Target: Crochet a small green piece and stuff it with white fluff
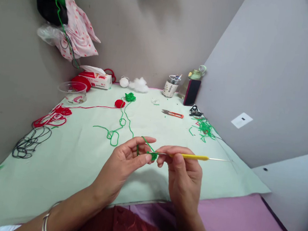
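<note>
Near the middle of the table, my left hand (132, 155) pinches a small green crocheted piece (153, 156) between thumb and fingers, and green yarn passes over its raised index finger. My right hand (185, 173) is closed on a crochet hook (196, 157) with a yellow handle. The hook's metal tip points left and meets the green piece. From my left hand, a green strand (131, 126) runs back over the table to a small bundle of green yarn (130, 97). Part of the green piece is hidden by my fingertips.
Orange thread snips (173, 114) lie behind my hands, with a red ball (119, 104) farther left. Red yarn (58, 115) and dark cord (31, 143) lie left; green scraps (205, 128) lie right. A clear tub (75, 95), tissue pack (99, 80), pen holder (171, 87) and phone (192, 92) stand behind.
</note>
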Demonstrator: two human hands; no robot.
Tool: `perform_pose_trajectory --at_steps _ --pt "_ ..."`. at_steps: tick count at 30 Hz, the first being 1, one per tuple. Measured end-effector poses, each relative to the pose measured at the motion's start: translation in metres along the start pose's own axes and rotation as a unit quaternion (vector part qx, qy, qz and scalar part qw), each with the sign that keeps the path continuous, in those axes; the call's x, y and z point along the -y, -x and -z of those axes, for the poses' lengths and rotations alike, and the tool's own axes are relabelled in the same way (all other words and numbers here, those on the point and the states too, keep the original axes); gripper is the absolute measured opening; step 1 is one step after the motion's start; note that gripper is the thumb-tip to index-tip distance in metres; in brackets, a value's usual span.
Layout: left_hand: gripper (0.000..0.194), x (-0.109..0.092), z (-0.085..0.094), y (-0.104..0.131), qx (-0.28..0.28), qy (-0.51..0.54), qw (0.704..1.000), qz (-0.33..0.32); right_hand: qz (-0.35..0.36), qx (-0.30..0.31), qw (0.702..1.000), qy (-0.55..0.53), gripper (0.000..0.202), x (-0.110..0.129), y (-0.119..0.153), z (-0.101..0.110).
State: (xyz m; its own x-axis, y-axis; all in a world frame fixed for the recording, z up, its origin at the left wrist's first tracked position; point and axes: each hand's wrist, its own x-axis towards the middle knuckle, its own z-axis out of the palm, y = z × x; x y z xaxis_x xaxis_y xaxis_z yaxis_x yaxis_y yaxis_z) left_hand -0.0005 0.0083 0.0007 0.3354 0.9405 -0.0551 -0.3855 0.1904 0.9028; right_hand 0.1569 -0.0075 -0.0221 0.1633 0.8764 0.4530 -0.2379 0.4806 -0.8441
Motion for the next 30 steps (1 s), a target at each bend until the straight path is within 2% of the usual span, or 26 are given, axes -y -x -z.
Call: perform_pose_trajectory --at_steps 6,10,14,18,22,25,27,28,30 --pt "0.026 0.0 0.002 0.001 -0.001 -0.006 1.0 0.008 0.002 0.009 1.0 0.008 0.023 0.003 0.001 0.002" --pt "0.026 0.001 0.003 0.002 -0.013 -0.04 0.999 -0.01 0.08 0.015 0.99 0.116 0.024 0.007 0.006 0.001" --pt "0.024 0.0 0.001 0.003 -0.045 -0.076 0.995 -0.037 0.188 0.06 0.948 0.249 0.026 0.008 0.012 0.002" --pt "0.028 -0.001 -0.002 0.004 -0.065 -0.087 0.993 -0.055 0.278 0.088 0.899 0.327 0.03 0.004 0.016 0.005" --pt "0.034 -0.001 -0.005 0.005 -0.07 -0.079 0.993 -0.059 0.29 0.096 0.863 0.402 0.044 -0.002 0.019 0.006" --pt "0.043 -0.001 -0.005 0.005 -0.053 -0.01 0.999 -0.003 0.308 0.08 0.837 0.445 0.051 -0.007 0.021 0.004" --pt "0.048 -0.001 -0.004 0.002 -0.026 0.064 0.995 0.068 0.305 0.064 0.841 0.443 0.05 -0.009 0.021 0.003" --pt "0.048 -0.002 -0.004 0.001 -0.017 0.096 0.99 0.098 0.293 0.057 0.855 0.423 0.046 -0.009 0.019 0.002" --pt "0.045 -0.004 -0.002 -0.002 -0.016 0.13 0.984 0.119 0.247 0.024 0.906 0.344 0.036 -0.006 0.015 0.0"
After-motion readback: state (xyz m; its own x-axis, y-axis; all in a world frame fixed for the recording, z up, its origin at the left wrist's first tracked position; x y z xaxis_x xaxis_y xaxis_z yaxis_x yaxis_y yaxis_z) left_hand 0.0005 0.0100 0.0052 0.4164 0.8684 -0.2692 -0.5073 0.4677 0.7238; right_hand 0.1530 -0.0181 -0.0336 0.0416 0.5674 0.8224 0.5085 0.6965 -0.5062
